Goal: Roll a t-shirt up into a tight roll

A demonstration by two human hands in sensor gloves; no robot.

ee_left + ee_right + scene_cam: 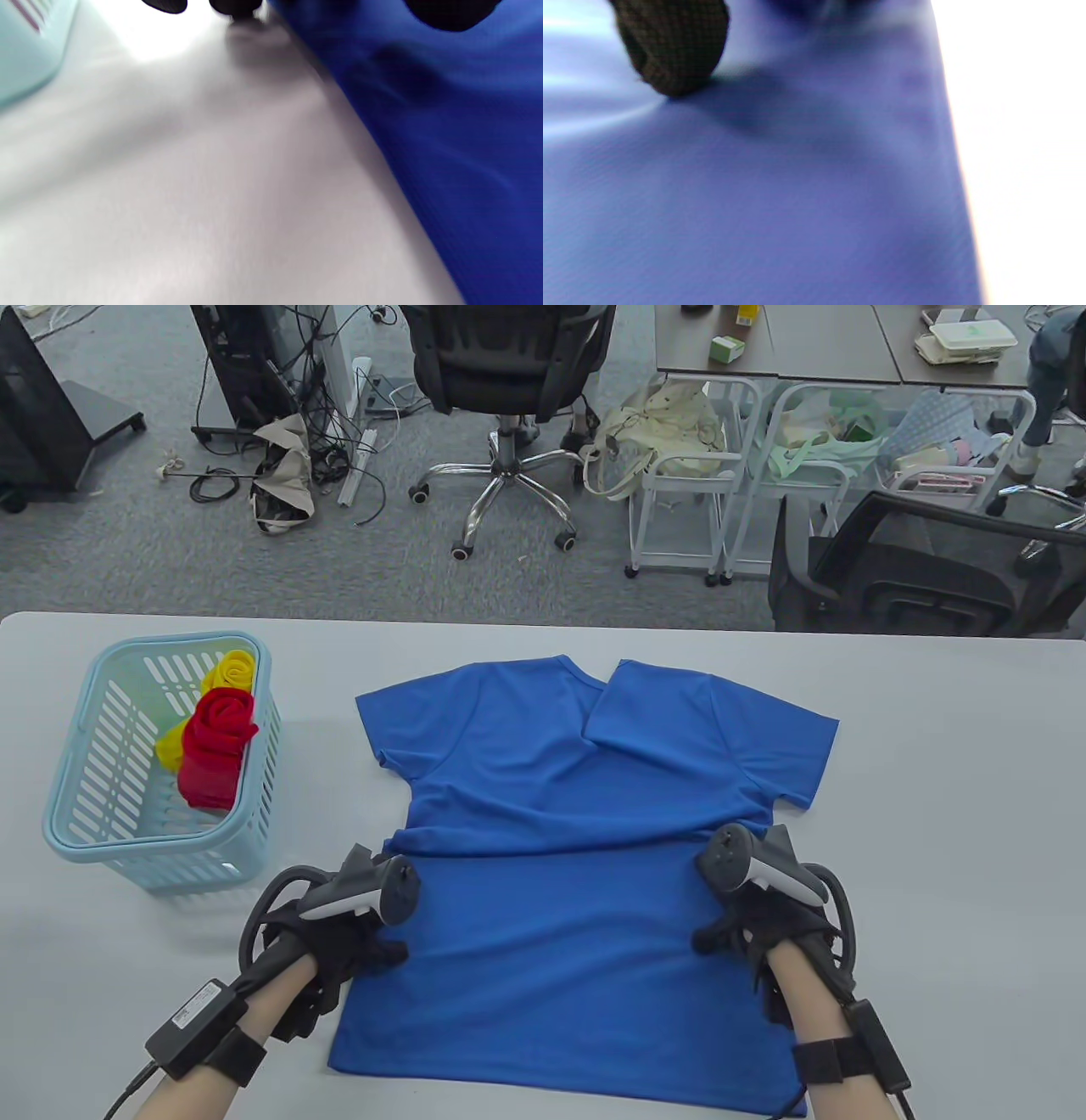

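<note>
Both hands, left hand and right hand, rest at the flat blue t-shirt's side edges, seemingly pinching them to smooth it before rolling.

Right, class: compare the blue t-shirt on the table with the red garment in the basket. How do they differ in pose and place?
The blue t-shirt lies spread out flat; the red garment is rolled into a tight bundle. The blue t-shirt rests on the bare table, while the red garment sits inside the light blue basket beside a yellow roll. Both hands rest at the blue t-shirt's sides; nothing touches the red garment. Both are plain, single-coloured cloth.
</note>
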